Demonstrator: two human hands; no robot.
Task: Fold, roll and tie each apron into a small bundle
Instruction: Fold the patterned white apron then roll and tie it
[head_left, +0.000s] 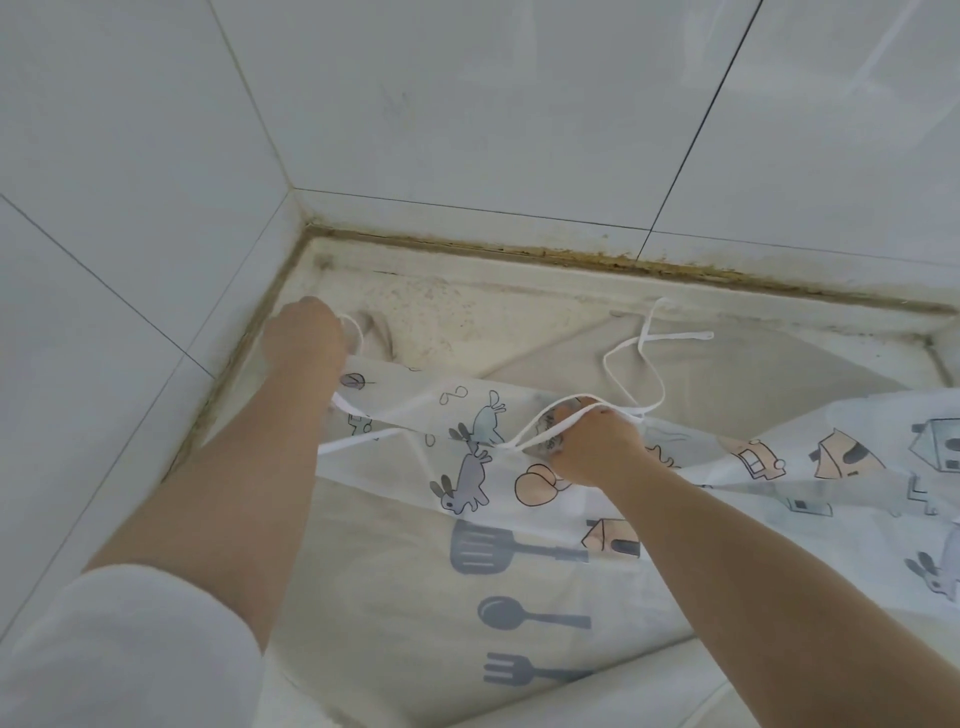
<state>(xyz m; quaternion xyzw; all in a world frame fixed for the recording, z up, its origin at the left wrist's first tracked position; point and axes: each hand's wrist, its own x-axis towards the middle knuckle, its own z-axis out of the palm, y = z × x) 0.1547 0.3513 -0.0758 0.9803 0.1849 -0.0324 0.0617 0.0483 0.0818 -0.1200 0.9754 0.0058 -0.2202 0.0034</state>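
Two hands busy: your left hand (304, 332) pinches strap (353, 325) at far left corner, right hand (597, 447) grips apron (467, 467) top edge mid-counter. Apron lies spread over counter (519, 322); fold barely begun, rolling and tying remain.

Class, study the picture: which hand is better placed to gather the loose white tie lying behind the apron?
The right hand: it grips the apron beside the loose tie; the left hand is far over in the corner.
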